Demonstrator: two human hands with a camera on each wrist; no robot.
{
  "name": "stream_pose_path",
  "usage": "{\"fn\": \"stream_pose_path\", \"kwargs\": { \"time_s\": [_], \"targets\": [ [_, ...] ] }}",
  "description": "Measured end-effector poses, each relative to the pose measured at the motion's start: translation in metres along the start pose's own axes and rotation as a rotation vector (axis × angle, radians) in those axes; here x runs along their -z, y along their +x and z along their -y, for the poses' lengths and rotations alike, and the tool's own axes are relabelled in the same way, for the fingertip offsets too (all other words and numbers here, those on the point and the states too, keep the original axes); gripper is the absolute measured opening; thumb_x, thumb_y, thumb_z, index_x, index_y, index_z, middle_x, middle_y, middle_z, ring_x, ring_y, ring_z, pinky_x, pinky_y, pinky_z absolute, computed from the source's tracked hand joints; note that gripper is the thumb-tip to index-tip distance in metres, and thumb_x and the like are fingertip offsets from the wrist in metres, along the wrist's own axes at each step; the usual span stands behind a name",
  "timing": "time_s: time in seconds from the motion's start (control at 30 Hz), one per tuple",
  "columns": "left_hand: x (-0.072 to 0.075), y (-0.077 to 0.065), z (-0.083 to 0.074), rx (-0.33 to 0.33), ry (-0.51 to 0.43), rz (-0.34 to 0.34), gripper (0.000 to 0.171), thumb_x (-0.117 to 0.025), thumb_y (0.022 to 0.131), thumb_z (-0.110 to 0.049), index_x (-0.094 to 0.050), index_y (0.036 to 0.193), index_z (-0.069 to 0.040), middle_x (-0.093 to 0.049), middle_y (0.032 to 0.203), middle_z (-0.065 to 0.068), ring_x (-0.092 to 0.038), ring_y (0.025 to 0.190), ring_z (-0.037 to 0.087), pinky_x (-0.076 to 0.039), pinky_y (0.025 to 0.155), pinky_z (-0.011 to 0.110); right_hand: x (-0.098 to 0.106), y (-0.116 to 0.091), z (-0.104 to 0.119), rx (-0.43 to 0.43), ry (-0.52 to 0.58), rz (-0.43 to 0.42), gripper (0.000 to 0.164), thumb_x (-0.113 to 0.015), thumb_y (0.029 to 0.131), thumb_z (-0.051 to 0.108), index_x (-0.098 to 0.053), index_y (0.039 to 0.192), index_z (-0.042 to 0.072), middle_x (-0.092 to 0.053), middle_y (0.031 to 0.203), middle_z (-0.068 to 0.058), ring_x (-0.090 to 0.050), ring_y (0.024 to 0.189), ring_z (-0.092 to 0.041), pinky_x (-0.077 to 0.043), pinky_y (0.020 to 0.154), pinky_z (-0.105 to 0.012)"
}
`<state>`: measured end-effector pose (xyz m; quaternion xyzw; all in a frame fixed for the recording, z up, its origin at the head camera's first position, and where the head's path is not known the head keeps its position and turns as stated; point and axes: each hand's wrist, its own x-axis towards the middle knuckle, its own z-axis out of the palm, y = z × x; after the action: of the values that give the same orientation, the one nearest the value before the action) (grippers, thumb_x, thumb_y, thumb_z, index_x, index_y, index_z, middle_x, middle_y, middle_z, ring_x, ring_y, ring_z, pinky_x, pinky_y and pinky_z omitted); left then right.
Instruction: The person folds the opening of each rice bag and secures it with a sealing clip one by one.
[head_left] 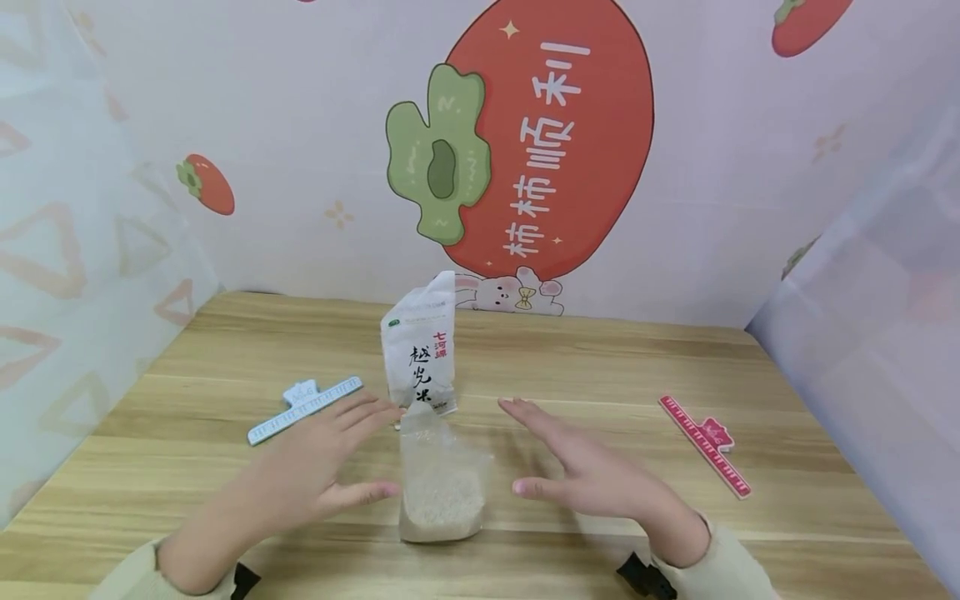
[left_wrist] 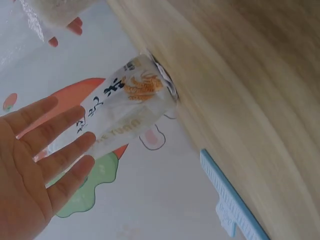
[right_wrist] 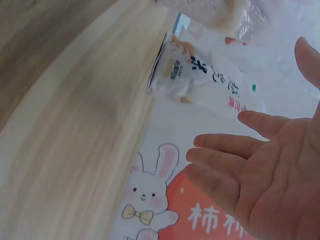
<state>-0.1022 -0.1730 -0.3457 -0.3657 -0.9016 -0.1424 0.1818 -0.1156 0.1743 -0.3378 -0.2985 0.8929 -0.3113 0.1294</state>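
A clear plastic bag of rice stands on the wooden table between my two hands, its top loose and leaning left. My left hand hovers at its left side, fingers straight and spread. On the other side my right hand is held up with extended fingers, apart from the bag. Neither hand holds anything. Right behind the clear bag stands a white printed rice bag, also seen in the left wrist view as a white bag beyond the fingers.
A light blue sealing clip lies on the table to the left. Over on the right lies a red sealing clip. A printed backdrop rises behind the wooden table, with cloth walls at both sides.
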Motion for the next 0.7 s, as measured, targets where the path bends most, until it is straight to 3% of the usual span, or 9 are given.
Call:
{"fn": "stream_pose_path", "kwargs": {
  "time_s": [0.23,0.4,0.6,0.7],
  "targets": [
    [-0.008,0.0,-0.003,-0.009,-0.042,0.086,0.074,-0.061,0.088,-0.064,-0.059,0.134,-0.006,-0.065,0.132,0.008,-0.062,0.123,0.026,-0.052,0.1,0.043,-0.015,0.011,0.006,0.036,0.023,0.053,0.083,-0.07,0.09,0.046,-0.026,0.157,0.027,-0.03,0.161,0.011,-0.03,0.149,-0.015,-0.031,0.119,-0.05],
    [-0.01,0.002,-0.005,0.029,-0.125,0.188,0.07,-0.06,0.087,-0.068,-0.06,0.134,-0.017,-0.067,0.13,-0.002,-0.064,0.119,0.018,-0.054,0.097,0.04,-0.023,0.014,0.011,0.063,0.068,0.1,0.084,-0.069,0.09,0.049,-0.029,0.157,0.019,-0.033,0.16,0.011,-0.033,0.148,-0.013,-0.031,0.12,-0.047],
    [-0.011,0.008,-0.007,0.037,-0.276,0.268,0.062,-0.062,0.086,-0.067,-0.059,0.133,-0.027,-0.065,0.13,-0.012,-0.064,0.118,0.011,-0.053,0.099,0.039,-0.03,0.017,0.011,0.113,0.033,0.123,0.082,-0.071,0.088,0.049,-0.032,0.155,0.025,-0.04,0.155,0.015,-0.039,0.143,-0.009,-0.033,0.119,-0.04],
    [-0.011,0.009,-0.008,0.035,-0.364,0.301,0.055,-0.065,0.086,-0.063,-0.06,0.129,-0.029,-0.067,0.122,-0.015,-0.066,0.106,0.005,-0.055,0.091,0.034,-0.032,0.018,0.011,0.156,0.011,0.127,0.077,-0.072,0.088,0.047,-0.037,0.153,0.023,-0.049,0.148,0.012,-0.046,0.137,-0.008,-0.037,0.116,-0.035]
  ]
}}
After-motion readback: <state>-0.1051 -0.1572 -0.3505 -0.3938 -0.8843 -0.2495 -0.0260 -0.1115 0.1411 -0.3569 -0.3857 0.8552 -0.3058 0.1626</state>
